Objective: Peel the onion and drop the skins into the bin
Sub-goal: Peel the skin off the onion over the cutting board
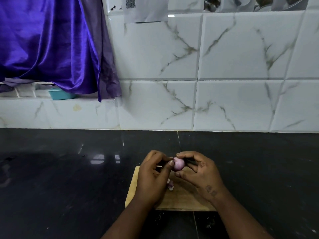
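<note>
A small pale purple onion is held just above the far end of a wooden cutting board. My left hand pinches its left side with thumb and fingertips. My right hand grips its right side, with thumb below and fingers curled over the top. Scraps of purple onion skin lie on the board under my left hand. No bin is in view.
The board rests on a glossy black stone counter that runs back to a white marbled tile wall. A purple curtain hangs at the upper left, over a ledge with a teal tub.
</note>
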